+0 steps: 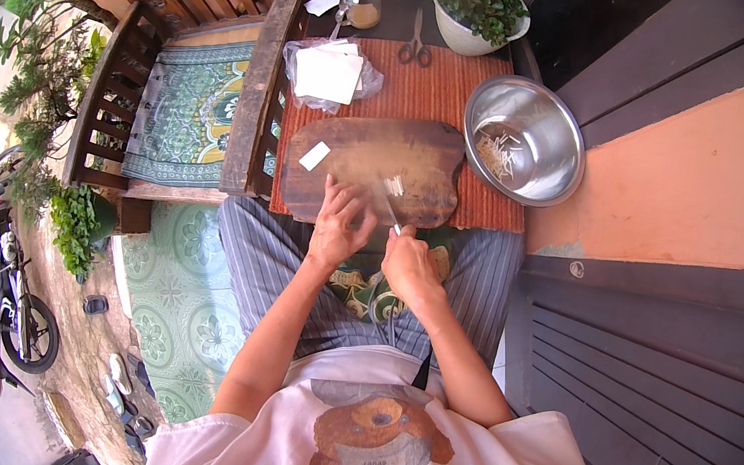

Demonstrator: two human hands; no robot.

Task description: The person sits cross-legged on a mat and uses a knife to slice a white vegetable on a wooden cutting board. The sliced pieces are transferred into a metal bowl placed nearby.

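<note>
In my right hand (411,268) is the handle of a small knife (388,207), its blade angled up and left over the wooden cutting board (351,134). My left hand (342,222) hovers or rests at the board's near edge, somewhat blurred, with fingers apart and nothing visible in them. A little heap of thin pale strips (394,185) lies just beyond the blade. Farther left on the board is a flat white rectangular piece (315,155). More pale strips (499,154) sit in the bottom of a stainless steel bowl (556,127), right of the board.
Behind the board, a stack of white sheet-like pieces (327,74) lies on a plastic bag. Scissors (416,42), a glass cup (364,12) with a spoon and a white plant pot (472,40) stand farther back. A wooden bench (260,83) borders the left side.
</note>
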